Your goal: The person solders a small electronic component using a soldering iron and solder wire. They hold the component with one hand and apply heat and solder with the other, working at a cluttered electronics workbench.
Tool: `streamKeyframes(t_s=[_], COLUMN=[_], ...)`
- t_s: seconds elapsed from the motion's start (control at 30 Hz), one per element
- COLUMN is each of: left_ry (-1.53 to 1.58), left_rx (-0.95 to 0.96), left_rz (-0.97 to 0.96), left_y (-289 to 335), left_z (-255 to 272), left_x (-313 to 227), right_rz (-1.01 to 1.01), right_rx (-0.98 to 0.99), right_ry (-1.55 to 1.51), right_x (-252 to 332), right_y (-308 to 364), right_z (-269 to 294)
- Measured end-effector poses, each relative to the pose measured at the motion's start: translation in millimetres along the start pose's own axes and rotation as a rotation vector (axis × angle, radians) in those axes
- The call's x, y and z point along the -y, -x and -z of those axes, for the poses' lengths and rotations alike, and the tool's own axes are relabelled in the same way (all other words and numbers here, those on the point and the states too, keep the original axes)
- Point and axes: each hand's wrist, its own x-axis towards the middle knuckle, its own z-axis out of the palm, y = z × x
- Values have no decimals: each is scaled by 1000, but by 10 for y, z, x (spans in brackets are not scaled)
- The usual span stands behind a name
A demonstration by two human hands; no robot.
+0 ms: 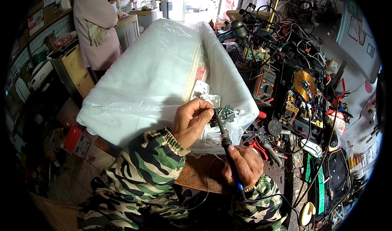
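– What step is the dark circuit board (227, 113) at?
– Soldering, I'd judge. The right hand (246, 165) grips a soldering iron (224, 140) angled onto it; the left hand (191, 122) pinches narrowly beside it, on what I can't tell.
– Its place?
– Atop the plastic-wrapped bundle (141, 78). The next touch wants steadiness.

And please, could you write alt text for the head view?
A right hand holds a soldering iron towards a small dark part beside the left hand, over a large pale plastic-wrapped bundle. Tangled cables and a multimeter crowd the right side.
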Motion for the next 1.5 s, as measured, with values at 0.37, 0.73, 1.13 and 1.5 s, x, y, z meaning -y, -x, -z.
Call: streamKeyframes(t_s=[0.37,0.73,1.13,1.5], left_ry=[3,29,31,17], left_rx=[-23,-18,0,-8], left_rz=[18,23,79,88], left_y=[11,11,7,21], left_z=[-9,-5,-24,-1], left_x=[8,12,-62,-39], right_rz=[6,30,7,24], right_rx=[-4,17,-5,4], right_ry=[23,28,23,1], right_x=[2,-5,8,11], right_y=[10,-15,-19,-14], right_z=[-12,-8,2,14])
